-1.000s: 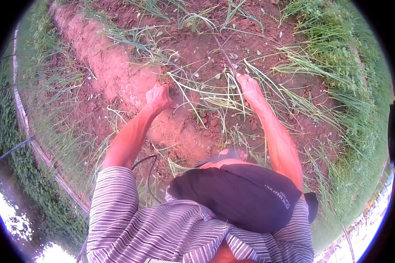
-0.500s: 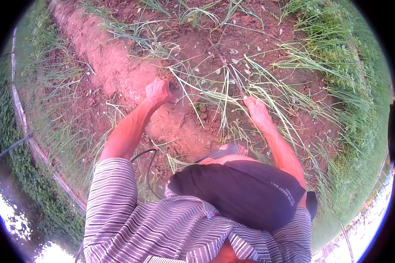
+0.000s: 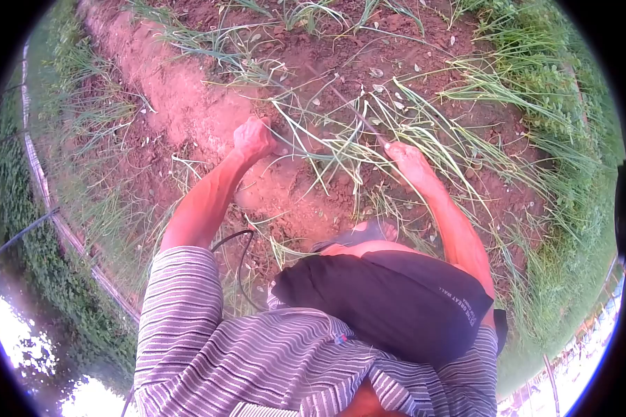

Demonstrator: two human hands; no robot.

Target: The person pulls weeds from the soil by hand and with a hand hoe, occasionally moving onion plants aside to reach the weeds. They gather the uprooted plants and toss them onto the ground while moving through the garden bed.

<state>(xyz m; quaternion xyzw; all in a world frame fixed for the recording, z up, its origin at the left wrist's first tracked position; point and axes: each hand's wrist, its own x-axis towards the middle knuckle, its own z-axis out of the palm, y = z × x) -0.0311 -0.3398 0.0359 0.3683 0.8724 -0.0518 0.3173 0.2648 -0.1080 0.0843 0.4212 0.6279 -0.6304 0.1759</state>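
Observation:
My right hand (image 3: 410, 161) is closed round the near end of a thin dark rod (image 3: 355, 111), which slants up and left over the soil; its far end is blurred. Green onion-like stalks (image 3: 445, 142) spread around and below that hand. On the bare reddish soil to the left, my left hand (image 3: 254, 139) makes a fist, its fingers curled out of sight. Long pale stalks (image 3: 295, 128) lie just right of the fist. Whether it grips anything is hidden.
Tufts of green leaves (image 3: 215, 48) grow along the soil bed ahead. Dense greenery (image 3: 535, 90) borders the right side. A bent black cable (image 3: 242, 260) hangs by my left arm. My knee in dark shorts (image 3: 382, 299) and a foot (image 3: 372, 231) are close below.
The rod has swung, its far end now pointing further left. Both hands stay closed and have shifted only slightly. The view has moved a little.

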